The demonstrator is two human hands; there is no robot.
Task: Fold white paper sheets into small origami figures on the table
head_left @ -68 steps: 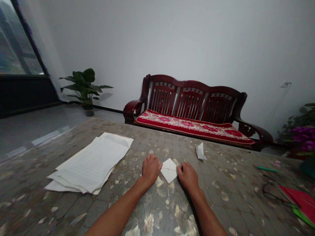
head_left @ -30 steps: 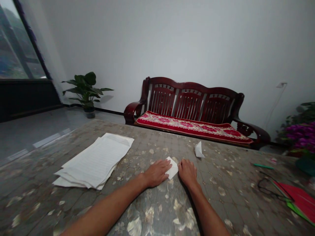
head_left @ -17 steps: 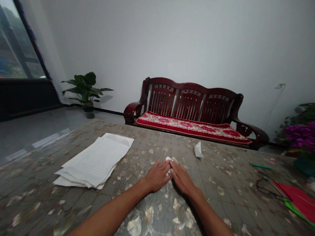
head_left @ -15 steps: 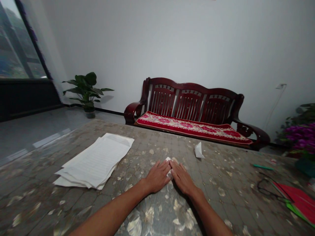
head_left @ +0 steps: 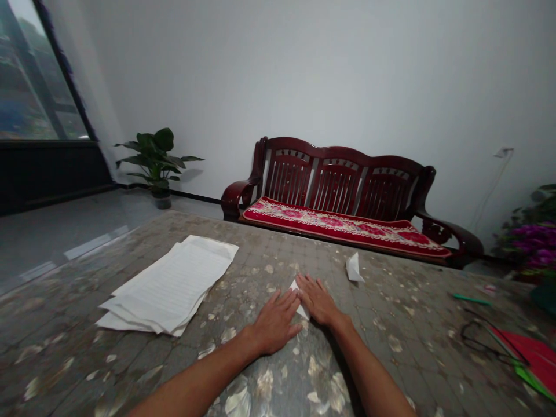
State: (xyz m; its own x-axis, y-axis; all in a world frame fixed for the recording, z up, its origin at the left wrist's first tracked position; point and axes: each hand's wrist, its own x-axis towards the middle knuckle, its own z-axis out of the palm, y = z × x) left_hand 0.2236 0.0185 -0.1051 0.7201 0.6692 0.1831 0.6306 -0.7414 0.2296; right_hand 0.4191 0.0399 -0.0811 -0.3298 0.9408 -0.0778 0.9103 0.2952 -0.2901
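A small piece of white folded paper (head_left: pixel 303 311) lies flat on the patterned table (head_left: pixel 243 370), mostly covered by my hands. My left hand (head_left: pixel 275 321) presses on its left side, palm down, with the fingers stretched out. Just beyond it, my right hand (head_left: pixel 317 299) rests flat on the upper right part of the paper, fingers extended. The fingertips of both hands meet near the middle of the paper. To the right of my hands, another folded white paper piece (head_left: pixel 354 269) stands upright on the table.
A stack of lined paper sheets (head_left: pixel 174 281) lies at left. On the right are a green pen (head_left: pixel 471 299), black-framed glasses (head_left: pixel 486 341) and a red sheet or booklet (head_left: pixel 532 356). A dark wooden bench (head_left: pixel 339 185) stands beyond the table's far edge.
My right hand has shifted slightly up and away from me, and my left hand has drawn a little lower, so more of the folded paper shows between them.
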